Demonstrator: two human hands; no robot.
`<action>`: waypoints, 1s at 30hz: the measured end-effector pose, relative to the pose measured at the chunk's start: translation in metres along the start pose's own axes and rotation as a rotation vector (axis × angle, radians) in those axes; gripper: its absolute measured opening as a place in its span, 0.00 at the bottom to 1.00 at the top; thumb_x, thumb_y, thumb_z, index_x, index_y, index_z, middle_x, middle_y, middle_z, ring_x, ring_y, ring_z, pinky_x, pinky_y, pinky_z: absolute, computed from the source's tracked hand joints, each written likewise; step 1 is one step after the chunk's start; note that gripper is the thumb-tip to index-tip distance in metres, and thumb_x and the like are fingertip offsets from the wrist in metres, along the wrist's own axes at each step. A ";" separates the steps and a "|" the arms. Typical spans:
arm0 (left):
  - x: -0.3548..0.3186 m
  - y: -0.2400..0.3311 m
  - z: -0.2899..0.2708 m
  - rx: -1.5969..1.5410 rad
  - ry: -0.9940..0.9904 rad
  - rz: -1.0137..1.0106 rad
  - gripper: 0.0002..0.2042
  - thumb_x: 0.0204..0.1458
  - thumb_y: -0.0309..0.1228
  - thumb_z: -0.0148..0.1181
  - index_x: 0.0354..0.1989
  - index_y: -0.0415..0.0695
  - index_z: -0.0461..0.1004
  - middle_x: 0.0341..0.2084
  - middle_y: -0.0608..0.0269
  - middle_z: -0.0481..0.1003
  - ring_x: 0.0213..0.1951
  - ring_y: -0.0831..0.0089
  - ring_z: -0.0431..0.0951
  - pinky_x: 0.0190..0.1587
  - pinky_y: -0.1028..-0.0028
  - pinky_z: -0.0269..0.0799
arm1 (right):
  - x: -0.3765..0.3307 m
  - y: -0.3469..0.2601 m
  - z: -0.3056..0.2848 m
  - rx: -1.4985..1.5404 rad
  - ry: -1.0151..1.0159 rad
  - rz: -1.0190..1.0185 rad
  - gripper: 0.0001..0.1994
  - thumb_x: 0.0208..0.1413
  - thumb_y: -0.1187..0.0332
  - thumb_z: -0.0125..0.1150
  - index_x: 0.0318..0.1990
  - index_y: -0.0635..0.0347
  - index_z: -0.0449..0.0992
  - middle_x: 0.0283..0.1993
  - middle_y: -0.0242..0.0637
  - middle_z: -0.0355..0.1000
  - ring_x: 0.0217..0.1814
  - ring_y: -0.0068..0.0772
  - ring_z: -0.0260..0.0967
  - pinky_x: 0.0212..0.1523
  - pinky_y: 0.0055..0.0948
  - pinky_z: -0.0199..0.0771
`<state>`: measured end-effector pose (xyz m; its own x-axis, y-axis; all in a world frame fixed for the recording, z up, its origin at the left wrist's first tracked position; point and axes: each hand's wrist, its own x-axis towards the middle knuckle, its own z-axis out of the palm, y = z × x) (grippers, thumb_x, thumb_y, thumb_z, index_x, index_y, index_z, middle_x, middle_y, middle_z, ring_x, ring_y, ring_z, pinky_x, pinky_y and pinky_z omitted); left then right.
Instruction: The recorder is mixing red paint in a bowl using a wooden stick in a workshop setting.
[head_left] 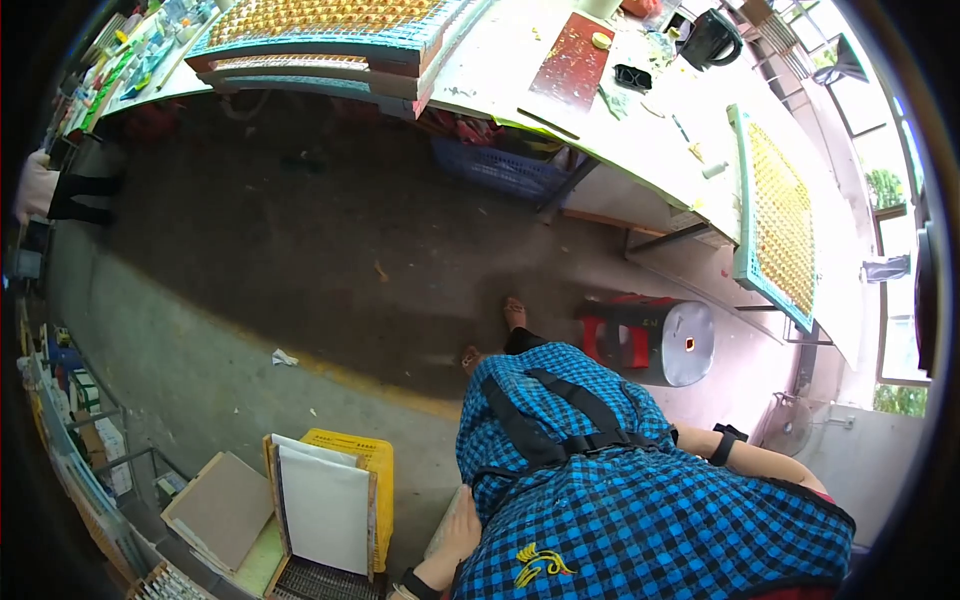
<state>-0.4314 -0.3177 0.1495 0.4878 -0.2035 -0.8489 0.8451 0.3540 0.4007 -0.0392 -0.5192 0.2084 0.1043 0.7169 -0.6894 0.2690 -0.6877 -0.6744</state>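
My left hand (pixel 460 526) hangs beside my blue-and-black checked apron (pixel 640 500), with a dark band at the wrist. Its fingers look stretched out along the apron's edge. A pale beige edge (pixel 436 535) shows just beside this hand; its kind and whether I touch it, I cannot tell. My right hand (pixel 686 437) is mostly hidden behind the apron at my other side; only a bit near the dark wristband shows. Nearest to the left hand stands a yellow plastic crate (pixel 382 470) with an upright white board (pixel 322 505) in front of it.
Ahead, a long pale worktable (pixel 490 80) carries a tray of yellowish pieces (pixel 330 25), a red-brown board (pixel 568 70) and a black kettle (pixel 710 42). Another turquoise-framed tray (pixel 745 200) overhangs its right edge. A stool (pixel 688 345) stands right; another person (pixel 40 190) is far left.
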 end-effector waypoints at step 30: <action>0.051 0.197 0.009 0.626 0.827 0.987 0.06 0.47 0.19 0.42 0.30 0.31 0.67 0.25 0.40 0.70 0.31 0.45 0.71 0.36 0.56 0.67 | -0.006 -0.137 -0.136 -0.532 -0.179 0.307 0.17 0.54 0.59 0.49 0.42 0.64 0.72 0.28 0.46 0.73 0.32 0.41 0.73 0.37 0.32 0.71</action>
<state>-0.2386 -0.2665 0.1879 0.8403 0.5421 -0.0042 0.3031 -0.4633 0.8328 0.0533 -0.4136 0.3414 0.1030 0.4347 -0.8947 0.6958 -0.6742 -0.2475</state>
